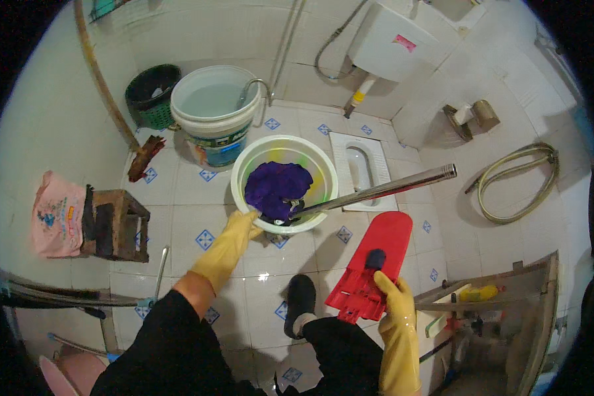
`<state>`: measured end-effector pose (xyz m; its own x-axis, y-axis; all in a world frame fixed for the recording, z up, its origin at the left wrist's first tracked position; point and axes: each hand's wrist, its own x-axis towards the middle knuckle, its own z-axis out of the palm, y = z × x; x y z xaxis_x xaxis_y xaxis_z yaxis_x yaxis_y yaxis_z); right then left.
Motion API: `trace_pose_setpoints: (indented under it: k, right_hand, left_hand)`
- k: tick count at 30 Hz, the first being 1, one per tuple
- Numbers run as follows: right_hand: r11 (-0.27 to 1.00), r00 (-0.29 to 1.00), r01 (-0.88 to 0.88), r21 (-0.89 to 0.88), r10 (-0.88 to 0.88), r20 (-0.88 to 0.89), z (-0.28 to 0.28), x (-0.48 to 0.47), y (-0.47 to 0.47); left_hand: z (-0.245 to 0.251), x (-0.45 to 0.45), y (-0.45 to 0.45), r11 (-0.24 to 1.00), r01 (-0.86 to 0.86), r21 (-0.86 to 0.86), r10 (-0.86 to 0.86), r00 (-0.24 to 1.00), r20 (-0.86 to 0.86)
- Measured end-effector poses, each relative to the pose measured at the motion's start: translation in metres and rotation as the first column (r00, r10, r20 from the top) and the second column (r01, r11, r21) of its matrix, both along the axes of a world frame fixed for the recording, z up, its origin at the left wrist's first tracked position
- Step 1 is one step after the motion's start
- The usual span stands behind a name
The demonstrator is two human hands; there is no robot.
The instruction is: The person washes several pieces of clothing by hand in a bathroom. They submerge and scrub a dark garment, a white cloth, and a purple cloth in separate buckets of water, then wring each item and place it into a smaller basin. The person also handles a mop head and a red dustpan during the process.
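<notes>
In the middle stands a pale plastic basin [284, 140] holding a wet purple cloth [277, 185] and some black fabric. My left hand [232, 237], in a yellow rubber glove, grips the basin's near-left rim beside the cloth. Also gloved in yellow, my right hand [396, 297] holds a flat red plastic piece [388, 235] by its right edge. That piece has a rounded end, a dark oval part and a moulded bracket at its lower end. A shiny metal tube [381, 189] leans over the basin's right rim, its lower end inside by the cloth.
Behind the basin are a large water bucket [205, 129] and a green wastebasket [156, 116]. A squat toilet [361, 163] lies to the right. A wooden stool [123, 225] stands left. A glass-door cabinet or shelf [495, 317] is at lower right; a hose [515, 183] hangs above it.
</notes>
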<state>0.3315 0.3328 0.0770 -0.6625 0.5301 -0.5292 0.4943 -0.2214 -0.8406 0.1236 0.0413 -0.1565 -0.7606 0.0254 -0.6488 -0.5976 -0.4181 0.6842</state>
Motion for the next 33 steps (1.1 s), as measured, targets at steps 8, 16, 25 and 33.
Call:
trace_pose_setpoints:
  k: [8, 16, 25, 33]
  right_hand:
    - [0.99, 0.99, -0.121, 0.066, 0.125, -0.06, 0.017, -0.015, -0.012]
    - [0.936, 0.939, -0.322, 0.143, 0.335, -0.081, 0.034, -0.034, -0.056]
    - [0.872, 0.878, -0.41, 0.267, 0.456, -0.143, 0.028, -0.05, -0.067]
    - [0.796, 0.816, -0.508, 0.329, 0.567, -0.112, 0.027, -0.058, -0.086]
  left_hand:
    - [0.012, 0.2, -0.041, 0.93, -0.355, 0.09, 0.33, 0.919, 0.216]
    - [0.077, 0.298, -0.1, 0.875, -0.102, 0.474, -0.201, 0.813, 0.547]
    - [0.176, 0.2, -0.054, 0.946, 0.223, -0.237, -0.29, 0.908, -0.302]
    - [0.105, 0.095, -0.024, 0.846, 0.196, -0.496, -0.453, 0.754, -0.475]
